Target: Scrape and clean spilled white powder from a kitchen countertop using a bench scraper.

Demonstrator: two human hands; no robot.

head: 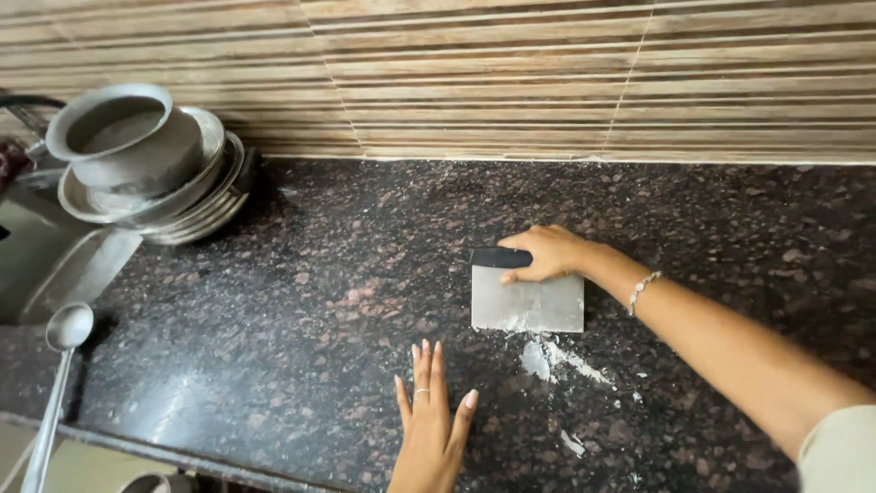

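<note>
My right hand (546,253) grips the black handle of a flat metal bench scraper (526,301), whose blade edge rests on the dark speckled granite counter (301,301). White flour residue (552,358) lies in streaks and small clumps just below the blade. My left hand (431,422) lies flat on the counter, palm down, fingers together, a ring on one finger. It holds nothing and sits to the lower left of the scraper.
A stack of steel plates with a steel pot (128,137) on top stands at the back left. A steel ladle (60,365) lies at the left edge beside a steel tray (64,274). Striped brown tiles (547,73) cover the wall behind.
</note>
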